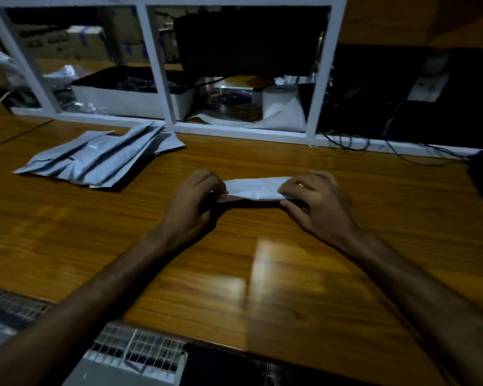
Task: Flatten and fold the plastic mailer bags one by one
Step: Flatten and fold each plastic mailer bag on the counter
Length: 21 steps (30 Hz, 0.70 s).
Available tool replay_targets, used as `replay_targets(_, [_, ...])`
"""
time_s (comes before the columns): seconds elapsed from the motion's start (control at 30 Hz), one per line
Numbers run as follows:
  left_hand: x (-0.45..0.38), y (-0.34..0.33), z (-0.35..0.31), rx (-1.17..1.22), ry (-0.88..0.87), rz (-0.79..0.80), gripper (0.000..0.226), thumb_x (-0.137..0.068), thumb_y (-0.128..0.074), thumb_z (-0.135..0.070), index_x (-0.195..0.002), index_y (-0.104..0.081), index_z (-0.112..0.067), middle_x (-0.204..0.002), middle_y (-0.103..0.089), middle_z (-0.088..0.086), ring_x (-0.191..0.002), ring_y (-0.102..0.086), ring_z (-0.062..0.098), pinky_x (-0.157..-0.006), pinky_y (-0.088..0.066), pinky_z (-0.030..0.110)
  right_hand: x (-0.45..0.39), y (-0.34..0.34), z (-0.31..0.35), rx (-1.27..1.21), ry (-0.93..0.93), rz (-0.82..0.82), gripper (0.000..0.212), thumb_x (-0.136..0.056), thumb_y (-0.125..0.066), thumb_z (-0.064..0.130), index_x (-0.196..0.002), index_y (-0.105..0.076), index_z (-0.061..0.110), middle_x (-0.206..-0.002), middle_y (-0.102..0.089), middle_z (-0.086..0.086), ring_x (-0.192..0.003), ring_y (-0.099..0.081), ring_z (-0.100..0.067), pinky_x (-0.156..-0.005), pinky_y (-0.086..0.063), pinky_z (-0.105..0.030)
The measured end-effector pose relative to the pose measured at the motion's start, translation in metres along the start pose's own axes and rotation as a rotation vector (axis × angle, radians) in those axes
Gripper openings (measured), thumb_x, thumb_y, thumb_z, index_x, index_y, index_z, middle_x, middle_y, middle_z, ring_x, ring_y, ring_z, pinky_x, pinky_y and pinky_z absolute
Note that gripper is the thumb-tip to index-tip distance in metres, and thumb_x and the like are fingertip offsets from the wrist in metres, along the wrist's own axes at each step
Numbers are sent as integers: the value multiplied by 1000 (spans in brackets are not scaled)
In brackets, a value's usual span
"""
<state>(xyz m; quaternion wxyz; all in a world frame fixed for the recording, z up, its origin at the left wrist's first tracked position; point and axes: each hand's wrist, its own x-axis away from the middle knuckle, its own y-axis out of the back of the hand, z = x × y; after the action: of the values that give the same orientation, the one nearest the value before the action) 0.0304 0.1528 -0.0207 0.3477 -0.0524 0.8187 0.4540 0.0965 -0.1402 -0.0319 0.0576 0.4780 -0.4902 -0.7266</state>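
Both hands are working one mailer bag (255,188), already folded down to a narrow strip and lying crosswise on the wooden table (262,274) at mid-depth. The left hand (197,196) is pinching the strip's left end between thumb and curled fingers; the right hand (314,201) is pinching the right end the same way, thumb underneath. Holding at the two ends is likely keeping the slippery plastic taut so the folds are not springing open while the next crease is being set. The strip looks to be lifting slightly off the surface, though contact is hard to tell in this dim light. A loose pile of mailer bags (101,160) is sitting well apart to the far left, near the white shelf frame (162,79). Open table is lying in front of the hands and to the right, giving room to press down; the near edge is well behind the wrists.
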Motion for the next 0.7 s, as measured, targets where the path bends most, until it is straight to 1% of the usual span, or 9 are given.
replay_targets(0.17, [3, -25, -48, 64, -104, 58, 13, -93, -77, -9, -95, -63, -9, -98, -61, 3, -92, -54, 19, -71, -45, 39, 53, 52, 2, 27, -16, -27, 18, -90, -79, 20, -106, -73, 13, -109, -71, -4, -104, -65, -24, -97, -45, -44])
replay_targets(0.3, [4, -38, -75, 95, -160, 95, 14, -93, -76, -8, -97, -62, -9, -98, -59, 1, -90, -52, 19, -68, -46, 42, 89, 80, 9, 36, -85, -42, 14, -89, -80, 18, -99, -72, 14, -105, -69, -1, -102, -64, -22, -90, -46, -43])
replay_targets(0.37, [4, -43, -86, 124, -199, 101, 12, -94, -75, -9, -96, -63, -7, -97, -59, 1, -89, -53, 21, -68, -46, 43, 104, 91, 14, 24, -129, -43, 13, -89, -80, 20, -98, -72, 16, -106, -69, 1, -103, -63, -20, -89, -44, -40])
replay_targets(0.43, [3, -48, -97, 145, -243, 119, 12, -97, -71, -15, -97, -64, -5, -99, -60, 3, -92, -55, 23, -70, -46, 42, 116, 100, 20, 14, -175, -41, 10, -89, -79, 21, -96, -72, 18, -107, -69, 3, -105, -63, -17, -91, -42, -37])
replay_targets(0.5, [3, -53, -103, 162, -279, 142, 12, -98, -70, -17, -99, -66, -5, -101, -62, 3, -95, -57, 23, -74, -48, 40, 127, 107, 25, -2, -237, -42, 10, -89, -79, 22, -95, -72, 19, -108, -69, 5, -106, -62, -15, -92, -42, -38])
replay_targets(0.63, [8, -61, -106, 136, -308, 213, 8, -97, -64, -15, -98, -69, -8, -103, -65, 1, -100, -59, 22, -79, -49, 41, 147, 116, 30, 11, -371, 9, 17, -91, -78, 30, -105, -73, 23, -115, -69, 9, -112, -62, -12, -92, -42, -35])
replay_targets(0.7, [12, -61, -108, 114, -305, 215, 10, -96, -65, -17, -97, -70, -9, -102, -66, 0, -99, -59, 21, -78, -49, 41, 154, 119, 30, 12, -428, 16, 18, -92, -75, 29, -109, -73, 25, -117, -68, 11, -113, -60, -11, -91, -43, -35])
